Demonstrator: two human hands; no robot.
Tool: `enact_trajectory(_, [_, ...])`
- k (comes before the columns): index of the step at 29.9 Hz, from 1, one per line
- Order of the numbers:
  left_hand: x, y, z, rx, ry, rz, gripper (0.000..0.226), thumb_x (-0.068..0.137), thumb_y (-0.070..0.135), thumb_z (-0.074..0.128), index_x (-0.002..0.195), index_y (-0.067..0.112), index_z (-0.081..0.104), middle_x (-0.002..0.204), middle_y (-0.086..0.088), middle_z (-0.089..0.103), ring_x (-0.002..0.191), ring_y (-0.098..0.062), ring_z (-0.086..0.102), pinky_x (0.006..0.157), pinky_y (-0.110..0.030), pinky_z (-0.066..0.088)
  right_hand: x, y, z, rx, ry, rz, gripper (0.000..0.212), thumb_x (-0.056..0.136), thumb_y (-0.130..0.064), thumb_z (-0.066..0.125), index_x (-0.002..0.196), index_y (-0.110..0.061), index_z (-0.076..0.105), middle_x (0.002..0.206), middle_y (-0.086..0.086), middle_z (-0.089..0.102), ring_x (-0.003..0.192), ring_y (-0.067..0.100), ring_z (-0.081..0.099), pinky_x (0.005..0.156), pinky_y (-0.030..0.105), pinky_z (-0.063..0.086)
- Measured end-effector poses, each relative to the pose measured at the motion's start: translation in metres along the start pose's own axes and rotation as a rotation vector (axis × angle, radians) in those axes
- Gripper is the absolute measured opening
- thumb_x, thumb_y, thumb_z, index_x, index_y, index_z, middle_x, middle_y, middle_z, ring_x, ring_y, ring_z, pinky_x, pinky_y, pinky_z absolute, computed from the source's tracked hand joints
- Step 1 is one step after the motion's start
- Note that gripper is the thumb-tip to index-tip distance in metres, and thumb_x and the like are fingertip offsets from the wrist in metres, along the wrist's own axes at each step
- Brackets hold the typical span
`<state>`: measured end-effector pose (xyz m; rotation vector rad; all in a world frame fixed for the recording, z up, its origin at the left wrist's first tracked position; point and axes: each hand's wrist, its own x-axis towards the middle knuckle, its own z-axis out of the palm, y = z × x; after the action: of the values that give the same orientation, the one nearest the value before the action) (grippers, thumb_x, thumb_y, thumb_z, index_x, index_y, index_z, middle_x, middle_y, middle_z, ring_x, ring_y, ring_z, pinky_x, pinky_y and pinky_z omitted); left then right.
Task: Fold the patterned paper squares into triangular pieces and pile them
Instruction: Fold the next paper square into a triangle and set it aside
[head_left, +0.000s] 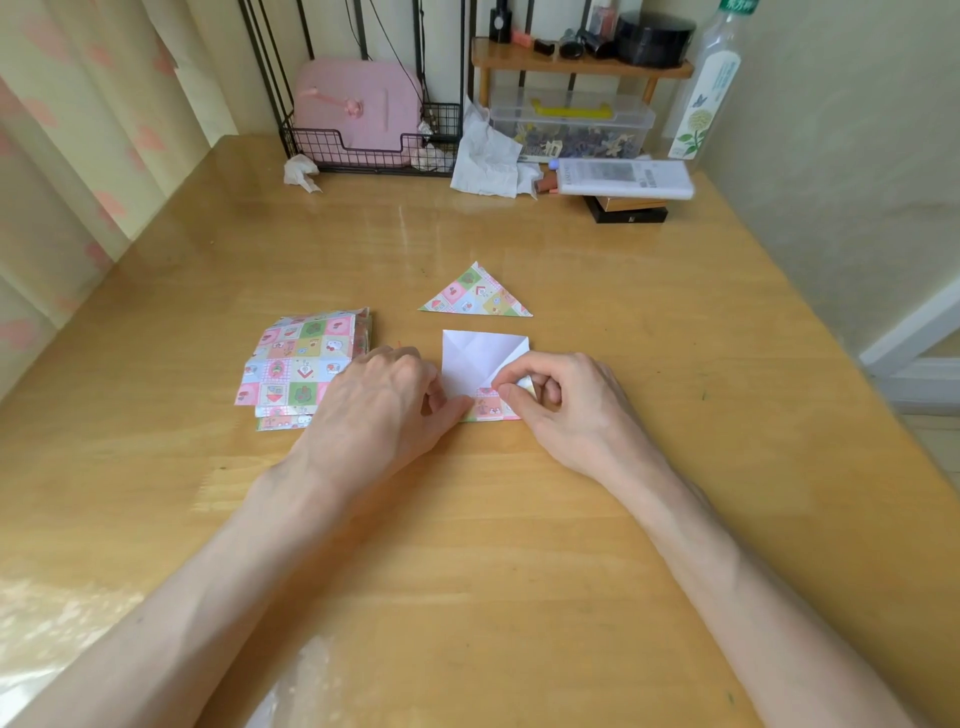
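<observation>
- You're keeping both hands knuckles-up, side by side on the table (519, 519). Your left hand (384, 400) is curling its fingers onto the sheet's (480, 358) near-left corner, and your right hand (561, 400) is pinching the near-right corner between thumb and forefinger.
- The sheet is lying white side up, and its near edge is turning up patterned, running left-right.
- It's sitting between your fingertips, mostly just beyond them.
- The triangle (475, 296) is pointing away from you, just past the sheet. The stack (296, 364) is lying just left of your left hand.

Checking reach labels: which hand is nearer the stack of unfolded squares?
Left. The left hand overlaps the stack at its right edge; the right hand pinches the sheet farther right.
</observation>
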<state>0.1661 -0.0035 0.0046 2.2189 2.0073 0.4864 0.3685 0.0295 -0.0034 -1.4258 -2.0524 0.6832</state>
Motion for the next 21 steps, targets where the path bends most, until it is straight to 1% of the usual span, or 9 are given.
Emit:
enact_trajectory(3, [-0.0004, -0.0009, -0.0004, -0.02, -0.004, -0.005, 0.034, 0.093, 0.055, 0.061, 0.071, 0.029, 0.056, 0.087, 0.004, 0.061, 0.093, -0.021, 0.058, 0.069, -0.03, 0.03, -0.0006, -0.0004, -0.0009, 0.005, -0.01, -0.004, 0.012, 0.094, -0.023, 0.069, 0.09, -0.031, 0.077, 0.055, -0.019, 0.045, 0.057, 0.007, 0.046, 0.054, 0.014, 0.035])
enact_trajectory(6, [-0.0002, -0.0014, 0.0008, -0.025, 0.014, 0.003, 0.034, 0.092, 0.055, 0.062, 0.07, 0.029, 0.056, 0.085, 0.004, 0.061, 0.092, -0.022, 0.058, 0.068, -0.031, 0.031, -0.0008, -0.0011, -0.001, -0.006, -0.006, -0.017, 0.011, 0.094, -0.023, 0.07, 0.091, -0.031, 0.077, 0.053, -0.012, 0.041, 0.058, 0.007, 0.045, 0.055, 0.014, 0.035])
enact_trajectory(9, [-0.0005, -0.0016, 0.0019, -0.028, 0.031, 0.019, 0.034, 0.092, 0.054, 0.063, 0.07, 0.029, 0.057, 0.085, 0.003, 0.061, 0.091, -0.022, 0.059, 0.068, -0.031, 0.03, -0.0012, -0.0018, -0.0011, -0.027, -0.006, -0.039, 0.011, 0.094, -0.022, 0.069, 0.092, -0.031, 0.076, 0.055, -0.009, 0.04, 0.061, 0.008, 0.046, 0.056, 0.014, 0.035])
enact_trajectory(11, [-0.0008, -0.002, 0.0026, -0.018, 0.036, 0.027, 0.034, 0.092, 0.054, 0.063, 0.071, 0.029, 0.057, 0.085, 0.004, 0.061, 0.09, -0.021, 0.058, 0.068, -0.03, 0.03, -0.0016, -0.0014, -0.001, -0.039, -0.008, -0.059, 0.013, 0.095, -0.023, 0.067, 0.093, -0.033, 0.076, 0.057, -0.015, 0.046, 0.064, 0.007, 0.047, 0.057, 0.013, 0.034])
enact_trajectory(13, [-0.0005, -0.0038, 0.0031, -0.02, 0.05, 0.038, 0.033, 0.091, 0.054, 0.064, 0.073, 0.028, 0.057, 0.083, 0.006, 0.06, 0.088, -0.02, 0.058, 0.067, -0.031, 0.03, -0.0021, -0.0016, -0.0005, -0.059, -0.018, -0.071, 0.014, 0.096, -0.024, 0.066, 0.095, -0.034, 0.075, 0.064, -0.03, 0.05, 0.068, 0.002, 0.047, 0.059, 0.013, 0.032])
enact_trajectory(14, [-0.0003, -0.0051, 0.0036, -0.031, 0.065, 0.046, 0.031, 0.09, 0.054, 0.065, 0.076, 0.027, 0.056, 0.082, 0.007, 0.06, 0.086, -0.02, 0.058, 0.065, -0.031, 0.031, -0.0023, -0.0017, 0.0001, -0.072, -0.019, -0.076, 0.014, 0.096, -0.025, 0.065, 0.096, -0.035, 0.075, 0.065, -0.032, 0.051, 0.069, 0.001, 0.047, 0.059, 0.014, 0.03])
enact_trajectory(16, [0.0001, -0.0069, 0.003, -0.067, 0.1, 0.074, 0.032, 0.086, 0.052, 0.069, 0.081, 0.028, 0.048, 0.077, 0.011, 0.057, 0.077, -0.018, 0.056, 0.06, -0.033, 0.033, -0.0026, -0.0017, 0.0005, -0.09, -0.014, -0.082, 0.014, 0.097, -0.025, 0.065, 0.097, -0.035, 0.075, 0.063, -0.021, 0.051, 0.069, 0.0, 0.046, 0.061, 0.014, 0.029])
enact_trajectory(18, [0.0007, -0.0073, 0.0021, -0.097, 0.108, 0.101, 0.034, 0.084, 0.048, 0.073, 0.082, 0.031, 0.043, 0.075, 0.012, 0.053, 0.072, -0.015, 0.05, 0.055, -0.032, 0.033, -0.0032, -0.0017, 0.0003, -0.094, -0.01, -0.08, 0.015, 0.097, -0.024, 0.066, 0.097, -0.035, 0.076, 0.066, -0.015, 0.043, 0.07, 0.0, 0.047, 0.061, 0.013, 0.031])
enact_trajectory(21, [0.0019, -0.0069, 0.0021, -0.139, 0.084, 0.128, 0.028, 0.086, 0.042, 0.074, 0.082, 0.035, 0.048, 0.076, 0.012, 0.051, 0.07, -0.007, 0.047, 0.054, -0.027, 0.033, -0.0031, -0.0011, 0.0014, -0.11, -0.003, -0.081, 0.014, 0.096, -0.023, 0.067, 0.097, -0.033, 0.075, 0.077, -0.013, 0.039, 0.075, 0.002, 0.05, 0.061, 0.009, 0.032])
